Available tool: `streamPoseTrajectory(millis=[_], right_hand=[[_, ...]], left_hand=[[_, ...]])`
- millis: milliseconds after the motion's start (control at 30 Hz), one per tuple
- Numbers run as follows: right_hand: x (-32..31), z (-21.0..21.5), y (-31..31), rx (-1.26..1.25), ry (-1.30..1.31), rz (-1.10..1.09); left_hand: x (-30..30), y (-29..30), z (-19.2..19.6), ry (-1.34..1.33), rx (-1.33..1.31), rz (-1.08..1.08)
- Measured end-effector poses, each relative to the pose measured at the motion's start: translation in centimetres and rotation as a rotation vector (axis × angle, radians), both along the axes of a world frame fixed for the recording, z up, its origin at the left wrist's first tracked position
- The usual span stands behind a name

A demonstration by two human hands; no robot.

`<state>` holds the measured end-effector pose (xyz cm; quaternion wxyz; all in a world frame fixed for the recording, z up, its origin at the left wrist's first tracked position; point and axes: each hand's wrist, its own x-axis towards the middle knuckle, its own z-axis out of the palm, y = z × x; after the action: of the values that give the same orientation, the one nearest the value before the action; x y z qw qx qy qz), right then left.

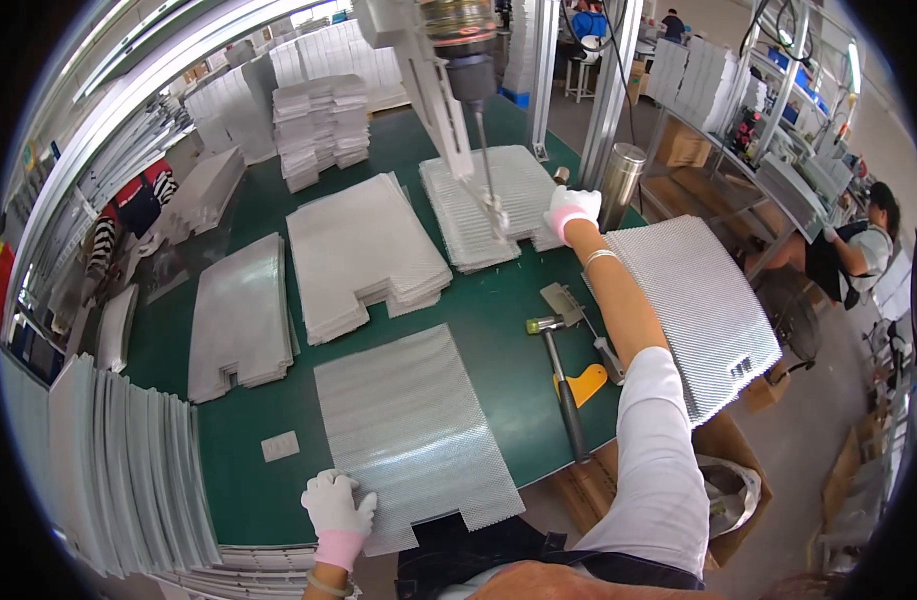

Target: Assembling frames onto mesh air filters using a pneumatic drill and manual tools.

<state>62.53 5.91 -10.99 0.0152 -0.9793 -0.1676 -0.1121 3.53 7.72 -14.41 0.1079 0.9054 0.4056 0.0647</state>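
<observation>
A silvery perforated sheet (408,420) with a notch in its near edge lies on the green table in front of me. My left hand (338,505), in a white glove with a pink cuff, rests at the sheet's lower left edge with its thumb apart from the fingers. Stretched far forward, my gloved right hand (574,208) is closed beside a metal flask (621,185). A short brown handle-like end (561,175) sticks up by its fingers; the rest is hidden. Left of that hand is a stack of notched mesh sheets (498,200).
A hammer (553,350), a scraper (561,303) and a yellow plastic spreader (586,381) lie right of the sheet. Overhead hangs a drill-like tool (468,70). More sheet stacks (363,255) stand left and behind. Another mesh sheet (693,300) sits beside my right arm. A co-worker (863,245) sits far right.
</observation>
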Motion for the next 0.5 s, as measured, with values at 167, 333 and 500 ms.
streamPoseTrajectory(millis=[167, 333, 500], right_hand=[[-5.2, 3.2, 0.7, -0.159, 0.159, 0.192], [-4.4, 2.9, 0.3, -0.121, 0.35, 0.231], [-3.1, 3.8, -0.2, -0.023, 0.424, 0.245]], left_hand=[[-0.8, -0.5, 1.6, -0.009, 0.152, -0.041], [1.5, 0.2, 4.3, 0.296, 0.165, -0.324], [5.0, 2.9, 6.7, 0.696, 0.195, -0.661]])
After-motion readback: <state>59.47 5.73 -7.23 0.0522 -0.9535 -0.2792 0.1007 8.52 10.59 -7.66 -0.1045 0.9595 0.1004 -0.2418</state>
